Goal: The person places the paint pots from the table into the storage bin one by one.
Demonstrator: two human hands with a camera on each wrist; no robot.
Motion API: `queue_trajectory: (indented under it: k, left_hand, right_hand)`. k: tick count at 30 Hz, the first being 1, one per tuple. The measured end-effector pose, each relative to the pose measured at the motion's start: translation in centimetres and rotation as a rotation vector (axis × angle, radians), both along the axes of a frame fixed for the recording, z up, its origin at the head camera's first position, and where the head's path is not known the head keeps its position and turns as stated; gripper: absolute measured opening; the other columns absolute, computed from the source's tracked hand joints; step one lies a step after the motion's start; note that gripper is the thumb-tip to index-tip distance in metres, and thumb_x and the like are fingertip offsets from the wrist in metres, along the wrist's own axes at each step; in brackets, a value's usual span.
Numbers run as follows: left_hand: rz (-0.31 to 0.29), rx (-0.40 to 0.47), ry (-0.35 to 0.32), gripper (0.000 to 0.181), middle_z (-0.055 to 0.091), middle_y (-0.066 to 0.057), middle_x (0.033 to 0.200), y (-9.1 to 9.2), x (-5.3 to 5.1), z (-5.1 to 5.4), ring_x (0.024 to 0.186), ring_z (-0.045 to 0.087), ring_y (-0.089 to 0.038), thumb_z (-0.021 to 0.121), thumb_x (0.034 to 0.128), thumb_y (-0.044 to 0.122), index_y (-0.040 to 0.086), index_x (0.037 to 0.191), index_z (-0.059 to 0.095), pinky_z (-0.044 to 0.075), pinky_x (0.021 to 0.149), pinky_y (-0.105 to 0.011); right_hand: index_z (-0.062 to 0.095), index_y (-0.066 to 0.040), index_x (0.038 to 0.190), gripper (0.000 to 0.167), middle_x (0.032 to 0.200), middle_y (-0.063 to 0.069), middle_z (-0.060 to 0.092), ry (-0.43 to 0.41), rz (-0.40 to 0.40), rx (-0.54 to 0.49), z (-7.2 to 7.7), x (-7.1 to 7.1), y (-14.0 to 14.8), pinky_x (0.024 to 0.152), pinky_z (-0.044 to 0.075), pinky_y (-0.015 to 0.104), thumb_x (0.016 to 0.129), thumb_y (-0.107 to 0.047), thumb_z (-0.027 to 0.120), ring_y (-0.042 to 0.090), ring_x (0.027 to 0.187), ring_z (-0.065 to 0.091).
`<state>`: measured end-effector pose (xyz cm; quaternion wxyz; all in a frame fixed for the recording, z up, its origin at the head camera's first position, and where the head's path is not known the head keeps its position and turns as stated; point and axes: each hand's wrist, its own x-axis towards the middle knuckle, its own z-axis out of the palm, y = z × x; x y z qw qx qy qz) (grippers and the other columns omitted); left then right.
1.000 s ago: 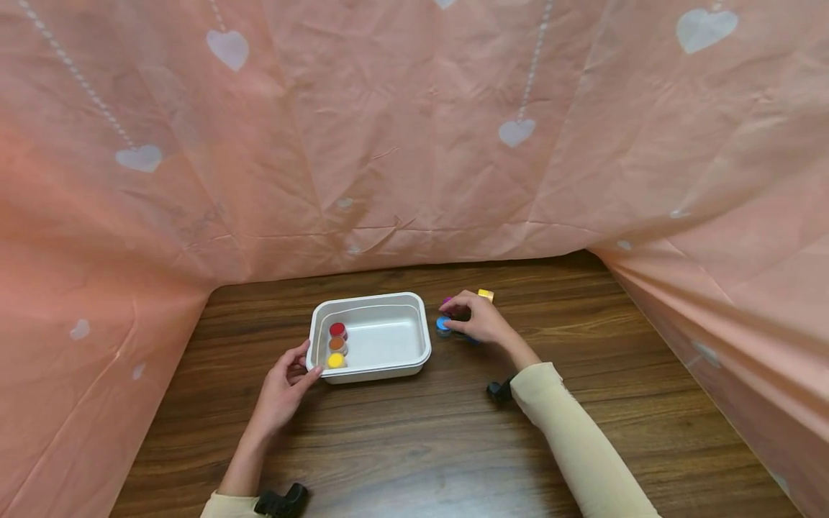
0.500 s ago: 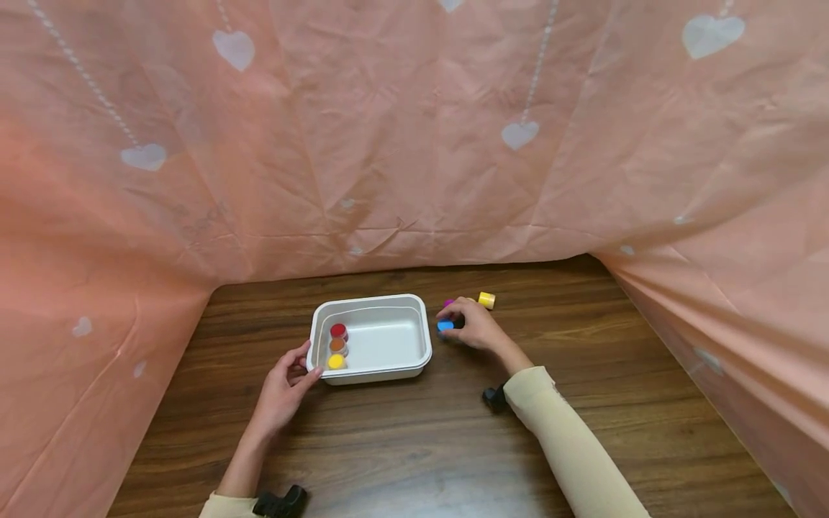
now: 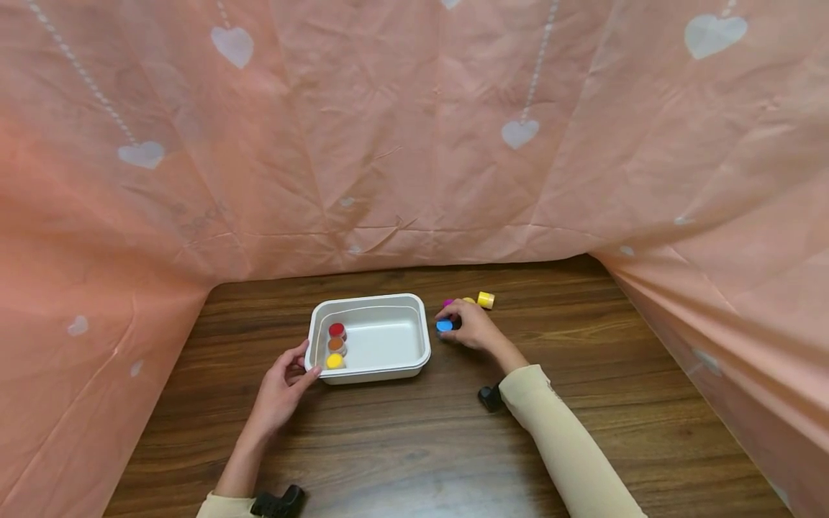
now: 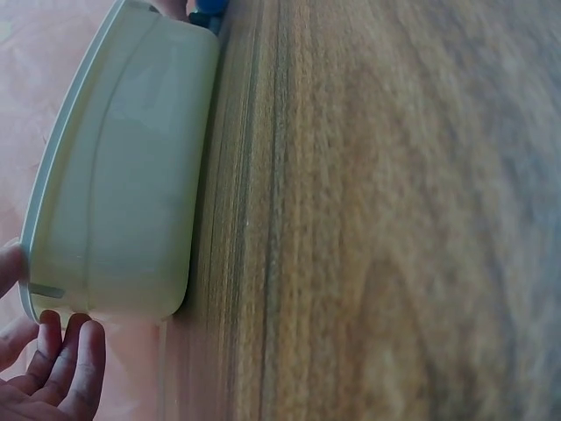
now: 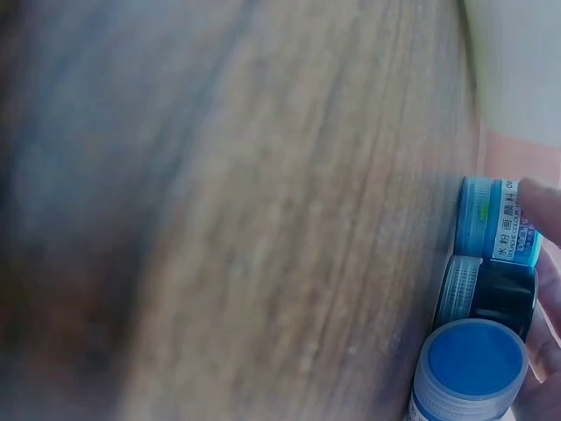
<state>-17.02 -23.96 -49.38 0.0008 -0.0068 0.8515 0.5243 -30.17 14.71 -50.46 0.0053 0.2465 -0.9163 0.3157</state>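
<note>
A white rectangular tray (image 3: 369, 373) stands on the table with a red paint jar (image 3: 337, 330), a brown paint jar (image 3: 336, 346) and a yellow paint jar (image 3: 334, 362) lined up along its left side. At the tray's near left corner my left hand (image 3: 282, 385) grips the rim, thumb on top and fingers against the outside. Right of the tray, my right hand (image 3: 475, 325) pinches a light blue paint jar (image 3: 444, 326) between thumb and fingers. In the right wrist view a black jar (image 5: 503, 296) and a darker blue jar (image 5: 473, 360) stand beside it; the hand mostly hides them in the head view.
Behind my right hand are a purple jar (image 3: 447, 303), a partly covered yellowish jar (image 3: 469, 300) and a yellow jar (image 3: 486, 300) lying on its side. A pink curtain (image 3: 401, 180) encloses the brown wooden table (image 3: 388, 446) at the back and sides.
My right hand has shifted slightly left and nearer, its thumb and fingers now at the light blue jar. The jars behind it show more. My left hand stays on the tray.
</note>
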Motion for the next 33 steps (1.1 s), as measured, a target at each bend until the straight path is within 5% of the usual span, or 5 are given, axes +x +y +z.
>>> queue_trajectory:
  k: [11,24,33]
  left_hand:
    - [0.001,-0.007,0.012,0.064,0.054,-0.019,0.126,0.2,-0.3,-0.2,0.118,0.054,-0.029,0.072,0.0990,0.017,0.003,0.155,0.044,0.057,0.099,-0.031]
    - [-0.003,0.004,0.015,0.064,0.054,-0.019,0.127,0.1,-0.3,-0.4,0.118,0.054,-0.029,0.072,0.0990,0.016,0.003,0.156,0.044,0.057,0.097,-0.027]
    - [-0.003,0.012,0.024,0.063,0.054,-0.019,0.126,0.0,-0.4,-0.4,0.117,0.054,-0.029,0.072,0.0989,0.015,0.002,0.155,0.045,0.057,0.095,-0.022]
  right_hand:
    - [0.078,-0.007,0.112,0.028,0.112,0.013,0.072,-0.043,-0.023,0.023,0.3,-0.1,0.0,0.088,0.052,0.040,0.085,-0.013,0.086,0.023,0.096,0.062]
    - [0.078,-0.006,0.111,0.029,0.102,0.008,0.069,-0.034,-0.011,-0.071,1.5,0.2,0.1,0.086,0.052,0.037,0.084,-0.011,0.087,0.023,0.094,0.063]
    - [0.076,-0.003,0.119,0.033,0.111,0.012,0.069,-0.054,-0.013,-0.116,2.3,0.3,0.1,0.096,0.054,0.054,0.087,-0.011,0.084,0.035,0.104,0.064]
